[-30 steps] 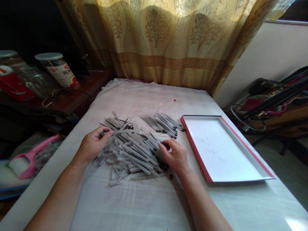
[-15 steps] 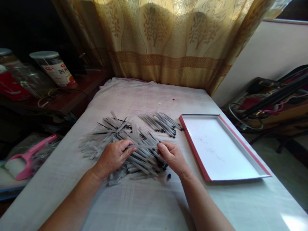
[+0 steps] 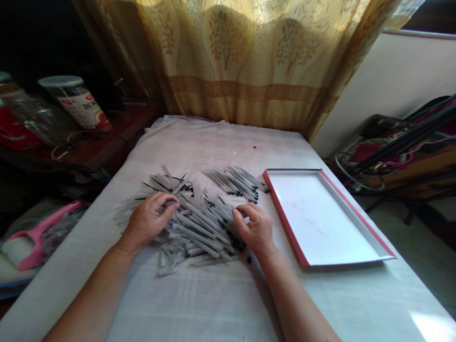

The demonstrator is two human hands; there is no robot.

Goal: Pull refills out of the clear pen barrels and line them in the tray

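Note:
A loose pile of clear pen barrels and dark refills (image 3: 199,223) lies on the white-clothed table. My left hand (image 3: 147,218) is over the pile's left side, thumb and forefinger curled close together; whatever they pinch is too small to make out. At the pile's right edge is my right hand (image 3: 255,227), its fingers bent in a pinch, and I cannot make out anything in them. Behind the pile, a neater row of pens with black ends (image 3: 245,184) lies side by side. A small black cap (image 3: 249,260) sits below my right hand.
To the right lies a shallow white tray with red sides (image 3: 286,223). Tiny red (image 3: 254,147) and white bits are on the cloth (image 3: 199,137) further back. At left, a dark shelf holds a lidded jar (image 3: 83,107) and glasses; a pink-handled roller (image 3: 39,232) is beside the table.
My hands have moved apart; the pale barrel stretched between them is no longer visible there. My left hand has shifted left and slightly up, while the right has barely moved.

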